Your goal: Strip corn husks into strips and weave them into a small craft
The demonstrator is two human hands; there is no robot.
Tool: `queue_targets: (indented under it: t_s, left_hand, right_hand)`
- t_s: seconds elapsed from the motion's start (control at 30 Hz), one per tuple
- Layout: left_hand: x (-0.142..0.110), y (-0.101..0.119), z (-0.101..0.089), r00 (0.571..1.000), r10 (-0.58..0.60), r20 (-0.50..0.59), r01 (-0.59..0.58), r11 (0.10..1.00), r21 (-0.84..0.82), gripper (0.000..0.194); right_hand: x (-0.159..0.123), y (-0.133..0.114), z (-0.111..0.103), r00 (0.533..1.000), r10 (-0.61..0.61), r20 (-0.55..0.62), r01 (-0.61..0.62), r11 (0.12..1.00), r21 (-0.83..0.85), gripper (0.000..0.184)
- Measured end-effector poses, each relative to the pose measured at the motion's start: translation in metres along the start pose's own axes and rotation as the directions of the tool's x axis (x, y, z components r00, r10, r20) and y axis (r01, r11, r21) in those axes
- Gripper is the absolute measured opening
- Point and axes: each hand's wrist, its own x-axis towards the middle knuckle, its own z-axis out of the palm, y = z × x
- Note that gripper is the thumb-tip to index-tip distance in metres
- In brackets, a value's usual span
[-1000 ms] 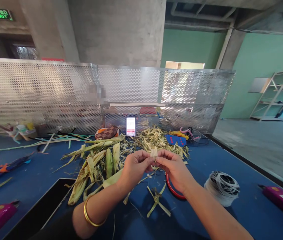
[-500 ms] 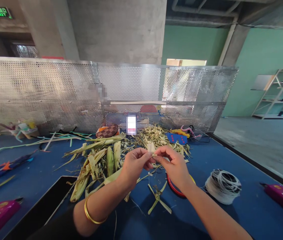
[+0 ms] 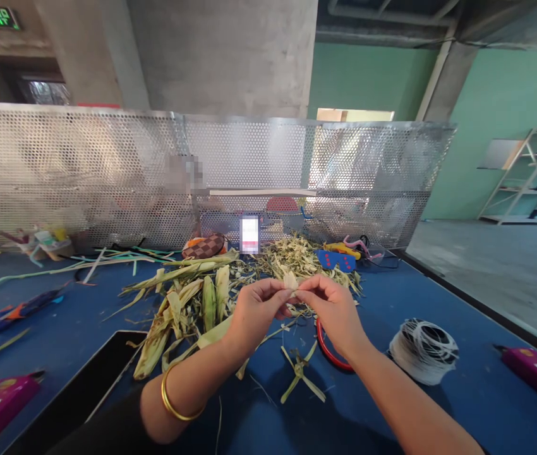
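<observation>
While left hand and right hand, fingertips pinched shut, grip a pale husk at frame centre, uneven pulling could split it; lowering either hand could crush the husk cross, lower centre.

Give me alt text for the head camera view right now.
Left hand and right hand pinch a pale husk piece above a blue table, with corn husks behind and white twine at right.

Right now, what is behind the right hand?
Part of a red curved rim shows past the edge of the right hand. The hand and forearm cover whatever else lies there, so its full shape cannot be seen.
</observation>
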Motion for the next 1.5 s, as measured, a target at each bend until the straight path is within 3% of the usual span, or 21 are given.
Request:
queue_targets:
  t_s: [0.1, 0.2, 0.3, 0.57, 0.87, 1.07, 1.3, 1.5]
  left_hand:
    - [0.0004, -0.0005, 0.0001, 0.999, 0.042, 0.005, -0.042, 0.999, 0.013, 0.015]
    - [0.0001, -0.0006, -0.0003, 0.996, 0.082, 0.03, -0.083, 0.996, 0.037, 0.012]
    - [-0.0004, -0.0003, -0.0005, 0.995, 0.092, 0.038, -0.094, 0.994, 0.057, 0.011]
    - [-0.001, 0.0031, 0.001, 0.997, 0.048, 0.062, -0.049, 0.998, 0.025, 0.01]
    - [0.0014, -0.0051, -0.0012, 0.998, 0.062, 0.025, -0.064, 0.994, 0.084, 0.017]
    - [0.0002, -0.005, 0.0, 0.997, 0.075, 0.032, -0.079, 0.989, 0.124, 0.014]
    - [-0.0019, -0.0035, 0.0037, 1.0, 0.018, 0.019, -0.018, 1.0, 0.023, 0.016]
    - [0.001, -0.0009, 0.0011, 1.0, -0.015, 0.026, 0.016, 0.999, -0.035, 0.021]
  right_hand:
    - [-0.0001, -0.002, 0.0007, 0.993, 0.118, 0.009, -0.118, 0.978, 0.17, 0.017]
    - [0.0003, -0.0033, 0.0001, 0.978, 0.176, 0.113, -0.201, 0.939, 0.28, 0.024]
    - [0.0007, -0.0031, -0.0016, 0.971, 0.155, 0.183, -0.204, 0.936, 0.288, 0.015]
    - [0.0004, -0.0022, -0.0021, 0.972, 0.147, 0.186, -0.19, 0.952, 0.24, 0.014]
    - [0.0001, -0.0016, -0.0001, 0.986, 0.158, 0.059, -0.168, 0.947, 0.273, 0.019]
    - [0.001, 0.0013, -0.0022, 0.965, 0.153, 0.212, -0.218, 0.92, 0.326, 0.011]
    - [-0.0007, 0.0005, 0.0021, 0.974, 0.185, 0.133, -0.22, 0.912, 0.346, 0.015]
    - [0.0, 0.0022, 0.0016, 0.996, 0.09, 0.024, -0.092, 0.983, 0.158, 0.013]
